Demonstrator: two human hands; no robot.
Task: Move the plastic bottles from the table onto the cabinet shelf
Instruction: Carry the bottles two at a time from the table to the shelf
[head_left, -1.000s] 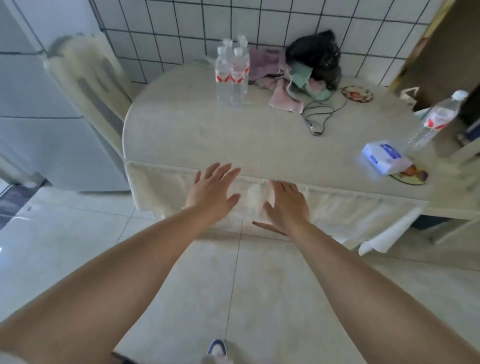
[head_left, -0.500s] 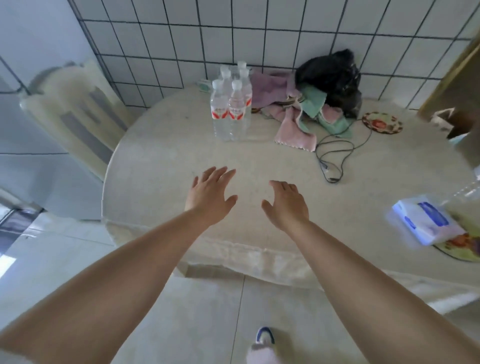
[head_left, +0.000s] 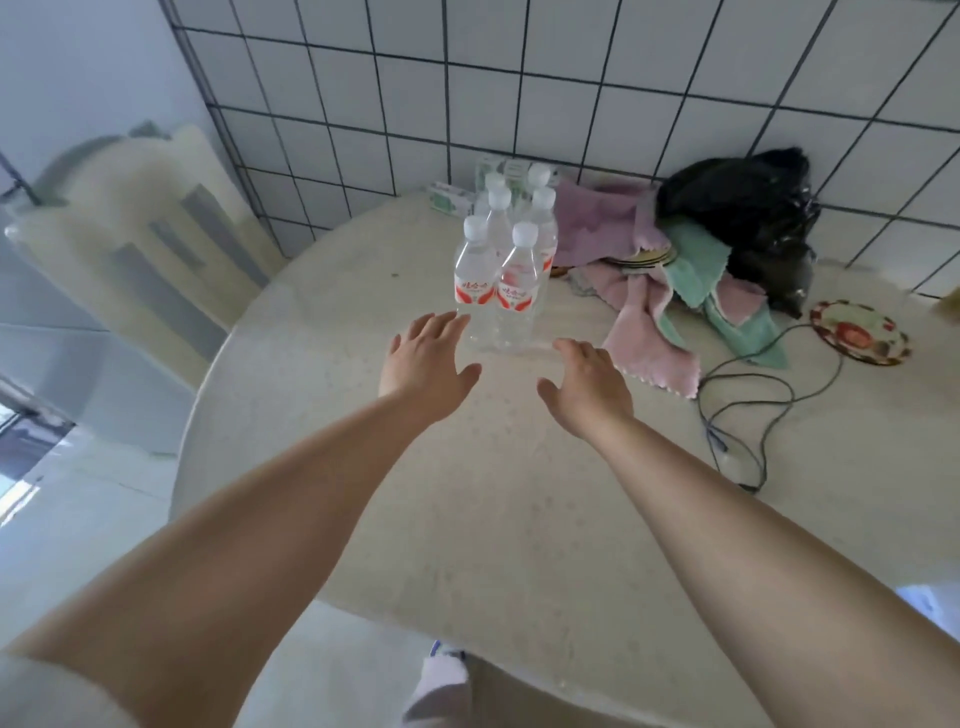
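Observation:
Several clear plastic bottles (head_left: 506, 270) with white caps and red-and-white labels stand upright in a tight cluster near the back of the round beige table (head_left: 519, 519). My left hand (head_left: 423, 366) hovers just in front of the nearest left bottle, fingers straight and spread, holding nothing. My right hand (head_left: 587, 387) is a little nearer to me, below and right of the cluster, fingers relaxed and empty. No cabinet shelf is in view.
Pink and green cloths (head_left: 649, 306) lie right of the bottles, with a black bag (head_left: 748, 218) behind them. A dark cable (head_left: 748, 410) and a patterned coaster (head_left: 860, 332) lie further right. Small boxes (head_left: 452, 200) stand against the tiled wall. A chair (head_left: 135, 244) stands at left.
I have come closer to the table; both hands have reached forward over it toward the bottle cluster. The bottles have not moved.

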